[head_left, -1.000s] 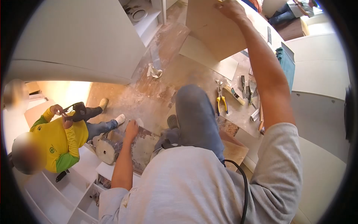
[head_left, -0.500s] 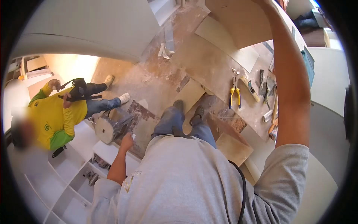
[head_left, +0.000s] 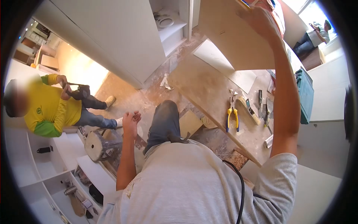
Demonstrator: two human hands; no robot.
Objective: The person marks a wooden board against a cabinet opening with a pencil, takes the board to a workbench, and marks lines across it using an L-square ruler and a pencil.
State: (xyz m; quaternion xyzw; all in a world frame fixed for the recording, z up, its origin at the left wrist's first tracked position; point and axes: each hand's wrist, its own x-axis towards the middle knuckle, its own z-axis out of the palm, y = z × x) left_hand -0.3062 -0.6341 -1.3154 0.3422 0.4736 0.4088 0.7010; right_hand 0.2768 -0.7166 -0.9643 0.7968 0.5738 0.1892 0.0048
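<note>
Up at the tan board (head_left: 235, 37), the right hand (head_left: 258, 21) rests at its upper edge; I can't tell how tightly the fingers close. The left hand (head_left: 131, 122) is half open, fingers loosely curled, near a round-topped stool (head_left: 93, 146). Yellow-handled pliers (head_left: 232, 118) and a brush (head_left: 249, 111) lie below the board, with a teal case (head_left: 304, 96) beyond the right forearm. A person in yellow (head_left: 56, 106) holds something black (head_left: 81, 92), legs stretching toward the left hand.

Over my feed, I saw an indoor fit-out site: dusty floor (head_left: 123, 87) mid-frame, pliers (head_left: 232, 116) right of centre, cabinets (head_left: 22, 158) lower left, 1 board (head_left: 235, 41) at top.
</note>
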